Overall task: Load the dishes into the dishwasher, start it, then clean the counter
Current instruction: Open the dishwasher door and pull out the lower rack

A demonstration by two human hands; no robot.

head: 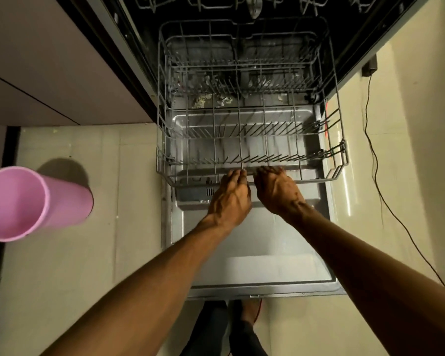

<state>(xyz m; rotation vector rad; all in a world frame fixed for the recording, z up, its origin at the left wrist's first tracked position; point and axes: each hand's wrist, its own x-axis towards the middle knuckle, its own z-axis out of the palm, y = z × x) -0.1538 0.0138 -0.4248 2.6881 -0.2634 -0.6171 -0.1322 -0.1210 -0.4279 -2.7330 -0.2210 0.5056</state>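
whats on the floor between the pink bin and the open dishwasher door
Nothing stands there: in the head view, only bare pale floor tile lies between the pink bin and the dishwasher door.

Upper rack (242, 3) cut off by the top edge; only its lower wires show. Pink bin (23, 201) at centre left cropped by the left edge. Fingertips of the left hand (231, 199) and right hand (276, 191) hidden where they curl over the lower rack (162, 124) front rim. Debris beneath the rack too blurred to identify. Black cable (370, 140) runs behind the right forearm.
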